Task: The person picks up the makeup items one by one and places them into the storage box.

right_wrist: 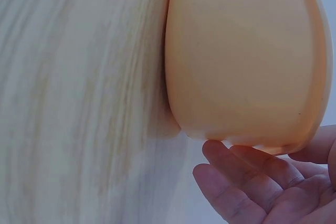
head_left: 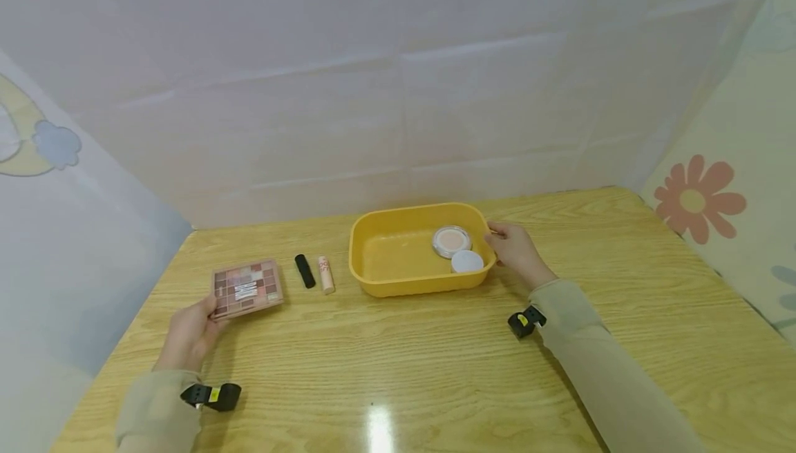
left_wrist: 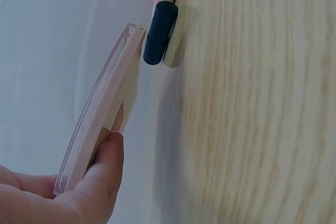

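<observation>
Makeup palette (head_left: 247, 289) looks light, stiff, kinda crackable, so I'd stick to the edges: left hand (head_left: 189, 332) pinches one, right hand (head_left: 515, 249) grips the yellow basket (head_left: 398, 259).

A wood-grained tabletop (head_left: 398, 349) is streaked with fine lines and lit by a glossy reflection. The yellow basket (head_left: 392, 256) is formed of smooth plastic with a soft sheen. The makeup palette (head_left: 247, 288) is faced in clear, shiny plastic over a smooth casing, and the round compact (head_left: 452, 241) is rimmed in clear plastic. The black tube (left_wrist: 160, 32) is finished smooth. Sleeves (head_left: 612, 370) are cut from cloth; the wall covering (head_left: 398, 108) is creased.
</observation>
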Demonstrator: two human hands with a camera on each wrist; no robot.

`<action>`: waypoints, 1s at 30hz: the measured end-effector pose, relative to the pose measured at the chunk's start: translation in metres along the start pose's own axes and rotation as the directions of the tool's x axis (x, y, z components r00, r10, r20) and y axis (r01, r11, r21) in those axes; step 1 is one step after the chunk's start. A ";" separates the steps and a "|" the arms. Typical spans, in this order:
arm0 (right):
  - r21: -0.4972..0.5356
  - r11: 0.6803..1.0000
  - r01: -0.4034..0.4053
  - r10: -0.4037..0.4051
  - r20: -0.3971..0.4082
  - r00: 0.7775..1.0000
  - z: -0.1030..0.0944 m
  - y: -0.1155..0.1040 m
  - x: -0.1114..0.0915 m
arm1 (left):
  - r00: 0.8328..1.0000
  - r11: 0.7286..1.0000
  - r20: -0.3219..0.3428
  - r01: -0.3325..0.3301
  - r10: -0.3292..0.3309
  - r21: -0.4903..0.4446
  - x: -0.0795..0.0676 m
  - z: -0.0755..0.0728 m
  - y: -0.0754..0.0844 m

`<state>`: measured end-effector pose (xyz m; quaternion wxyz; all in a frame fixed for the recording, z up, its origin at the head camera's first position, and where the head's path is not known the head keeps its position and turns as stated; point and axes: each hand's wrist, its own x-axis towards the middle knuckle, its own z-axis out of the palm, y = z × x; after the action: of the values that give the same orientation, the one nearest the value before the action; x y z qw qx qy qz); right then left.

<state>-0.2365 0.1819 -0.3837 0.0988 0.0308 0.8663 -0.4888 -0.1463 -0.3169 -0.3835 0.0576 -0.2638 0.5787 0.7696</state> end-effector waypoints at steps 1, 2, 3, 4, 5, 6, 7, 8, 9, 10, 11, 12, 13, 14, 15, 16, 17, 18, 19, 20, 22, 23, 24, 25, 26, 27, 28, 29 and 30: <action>0.001 1.000 -0.001 0.001 -0.001 1.000 0.000 0.000 0.000 | 1.000 1.000 0.003 0.000 0.000 -0.011 -0.001 0.000 0.000; 0.001 1.000 -0.002 0.002 -0.001 1.000 0.000 0.000 0.000 | 1.000 1.000 0.008 -0.004 0.004 -0.014 -0.001 0.000 -0.001; 0.001 1.000 -0.003 0.003 -0.001 1.000 0.000 0.000 0.000 | 1.000 1.000 0.014 -0.010 0.010 -0.009 -0.002 0.000 -0.002; 0.000 1.000 -0.003 0.003 -0.001 1.000 0.000 0.000 0.000 | 1.000 1.000 0.016 -0.011 0.011 -0.009 -0.003 0.001 -0.002; 0.000 1.000 -0.003 0.003 -0.002 1.000 0.000 0.000 0.001 | 1.000 1.000 0.017 -0.005 0.006 -0.018 -0.003 0.001 -0.003; -0.001 1.000 -0.002 0.002 -0.001 1.000 0.000 0.000 0.000 | 1.000 1.000 0.016 -0.005 0.005 -0.020 -0.003 0.001 -0.003; -0.001 1.000 -0.002 0.002 0.000 1.000 0.000 0.000 0.000 | 1.000 1.000 0.017 -0.009 0.009 -0.009 -0.004 0.002 -0.004; -0.001 1.000 -0.001 0.001 -0.001 1.000 0.000 0.000 0.000 | 1.000 1.000 0.018 -0.014 0.014 0.003 -0.004 0.003 -0.005; -0.001 1.000 0.000 0.000 0.000 1.000 0.000 0.000 0.000 | 1.000 1.000 0.012 -0.011 0.011 0.003 -0.004 0.004 -0.005; 0.000 1.000 0.001 -0.001 0.000 1.000 0.000 0.000 0.001 | 1.000 1.000 0.002 0.000 0.000 -0.010 -0.004 0.004 -0.006; 0.000 1.000 0.002 -0.002 0.001 1.000 0.000 0.000 0.001 | 1.000 1.000 -0.001 -0.002 0.002 -0.004 -0.004 0.005 -0.006; 0.000 1.000 0.002 -0.002 0.001 1.000 0.000 0.000 0.001 | 1.000 1.000 -0.001 -0.006 0.006 0.002 -0.004 0.007 -0.006; 0.000 1.000 0.003 -0.003 0.001 1.000 0.000 0.001 0.001 | 1.000 1.000 0.002 -0.007 0.007 0.003 -0.004 0.008 -0.006; -0.001 1.000 0.005 -0.005 0.001 1.000 0.000 0.001 0.001 | 1.000 1.000 0.003 -0.006 0.006 0.002 -0.004 0.009 -0.006; -0.002 1.000 0.008 -0.008 0.002 1.000 -0.001 0.001 0.001 | 1.000 1.000 0.002 -0.007 0.007 0.001 -0.004 0.010 -0.007; -0.004 1.000 0.011 -0.011 0.004 1.000 -0.001 0.002 0.001 | 1.000 1.000 0.006 -0.013 0.013 0.005 -0.004 0.012 -0.007; -0.005 1.000 0.013 -0.013 0.004 1.000 -0.001 0.002 0.001 | 1.000 1.000 0.012 -0.020 0.020 0.012 -0.004 0.013 -0.007; -0.007 1.000 0.015 -0.015 0.005 1.000 -0.001 0.002 0.001 | 1.000 1.000 0.014 -0.020 0.020 0.004 -0.004 0.014 -0.007; -0.009 1.000 0.017 -0.017 0.005 1.000 -0.001 0.002 0.002 | 1.000 1.000 0.013 -0.016 0.016 -0.008 -0.004 0.014 -0.007; -0.008 1.000 0.019 -0.019 0.005 1.000 -0.002 0.002 0.001 | 1.000 1.000 0.013 -0.016 0.016 -0.008 -0.004 0.015 -0.007; -0.007 1.000 0.019 -0.019 0.004 1.000 -0.002 0.002 0.002 | 1.000 1.000 0.015 -0.020 0.021 -0.016 -0.005 0.017 -0.007; -0.008 1.000 0.019 -0.019 0.003 1.000 -0.001 0.002 0.002 | 1.000 1.000 0.019 -0.023 0.024 -0.016 -0.006 0.017 -0.007; -0.010 1.000 0.020 -0.020 0.004 1.000 -0.001 0.003 0.002 | 1.000 1.000 0.021 -0.022 0.022 -0.019 -0.006 0.018 -0.006; -0.009 1.000 0.020 -0.020 0.005 1.000 -0.001 0.003 0.003 | 1.000 0.999 0.020 -0.018 0.019 -0.028 -0.007 0.019 -0.006; -0.009 1.000 0.021 -0.021 0.005 1.000 -0.001 0.003 0.003 | 1.000 0.999 0.022 -0.022 0.022 -0.027 -0.008 0.020 -0.006; -0.009 1.000 0.020 -0.020 0.005 1.000 -0.001 0.003 0.003 | 1.000 0.999 0.023 -0.021 0.022 -0.038 -0.009 0.021 -0.006; -0.008 1.000 0.020 -0.020 0.005 1.000 -0.001 0.003 0.003 | 0.999 0.999 0.026 -0.021 0.022 -0.042 -0.009 0.022 -0.005; -0.008 1.000 0.020 -0.020 0.005 1.000 -0.001 0.003 0.003 | 1.000 0.999 0.024 -0.018 0.019 -0.047 -0.010 0.023 -0.005; -0.006 1.000 0.018 -0.018 0.005 1.000 -0.001 0.002 0.002 | 1.000 0.999 0.023 -0.017 0.019 -0.049 -0.011 0.024 -0.005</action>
<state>-0.2387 0.1842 -0.3856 0.0967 0.0213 0.8678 -0.4869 -0.1430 -0.2909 -0.3777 0.0508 -0.2511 0.5613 0.7869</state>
